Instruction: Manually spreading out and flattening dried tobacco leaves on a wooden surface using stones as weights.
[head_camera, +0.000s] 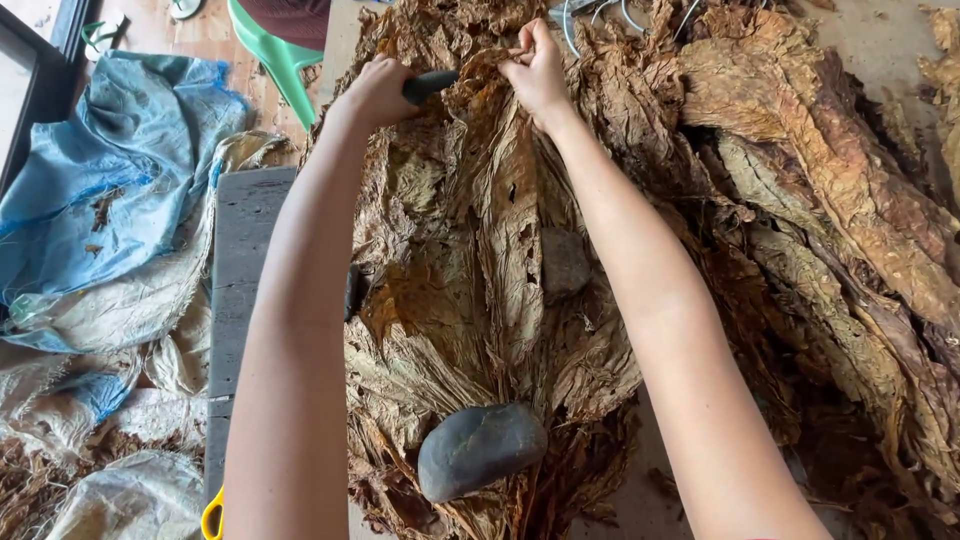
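Note:
A pile of dried brown tobacco leaves (470, 280) lies spread flat on a table. My left hand (378, 92) is closed around a dark handle (428, 85) at the far end of the stack. Beside it, my right hand (538, 70) pinches the top of a leaf. A smooth grey stone (480, 450) rests on the near end of the leaves. A second, flatter stone (565, 262) sits mid-stack by my right forearm.
A large heap of loose dried leaves (830, 200) fills the right side. Blue and white woven sacks (110, 230) lie on the floor at left. A green plastic chair leg (275, 60) stands at the top. A yellow handle (212, 515) pokes out at the bottom.

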